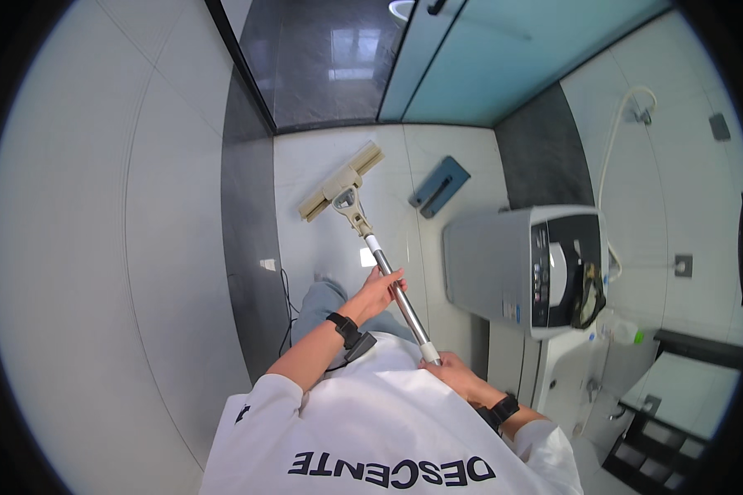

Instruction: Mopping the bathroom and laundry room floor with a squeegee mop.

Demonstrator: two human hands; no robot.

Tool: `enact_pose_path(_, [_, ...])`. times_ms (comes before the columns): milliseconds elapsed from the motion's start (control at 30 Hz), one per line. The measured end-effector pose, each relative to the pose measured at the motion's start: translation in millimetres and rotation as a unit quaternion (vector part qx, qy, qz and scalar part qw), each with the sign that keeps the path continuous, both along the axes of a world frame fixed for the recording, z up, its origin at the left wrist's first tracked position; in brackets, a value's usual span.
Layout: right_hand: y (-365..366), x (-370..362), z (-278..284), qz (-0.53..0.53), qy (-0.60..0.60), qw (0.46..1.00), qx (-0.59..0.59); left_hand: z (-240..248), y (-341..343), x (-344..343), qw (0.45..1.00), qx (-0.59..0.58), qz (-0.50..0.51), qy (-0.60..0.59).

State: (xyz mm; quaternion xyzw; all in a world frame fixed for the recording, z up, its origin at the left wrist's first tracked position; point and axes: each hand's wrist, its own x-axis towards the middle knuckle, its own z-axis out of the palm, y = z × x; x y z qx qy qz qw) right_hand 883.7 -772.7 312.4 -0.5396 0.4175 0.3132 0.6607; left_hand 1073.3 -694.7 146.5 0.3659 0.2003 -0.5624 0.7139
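Note:
Both my hands are closed round the silver pole of a sponge mop. My left hand grips it partway along, and my right hand holds it near the white end close to my shirt. The mop's wide beige head is ahead and to the left, turned at a slant over the pale tiled floor. Whether it presses on the tiles I cannot tell. To the right of the head lies a blue oblong case with a dark slot.
A grey top-loading washing machine stands to the right, with a white washbasin nearer me. Ahead, a dark-framed doorway with a bluish glass door edges the tiles. A black cable trails along the left wall.

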Motion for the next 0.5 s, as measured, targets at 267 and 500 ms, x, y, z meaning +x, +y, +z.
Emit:
enact_pose_path(267, [-56, 249, 29, -0.053, 0.037, 0.991, 0.114, 7, -71, 227, 0.994, -0.023, 0.092, -0.056])
enact_pose_path(500, [-153, 381, 63, -0.162, -0.015, 0.977, 0.135, 20, -143, 400, 0.992, 0.031, 0.058, -0.109])
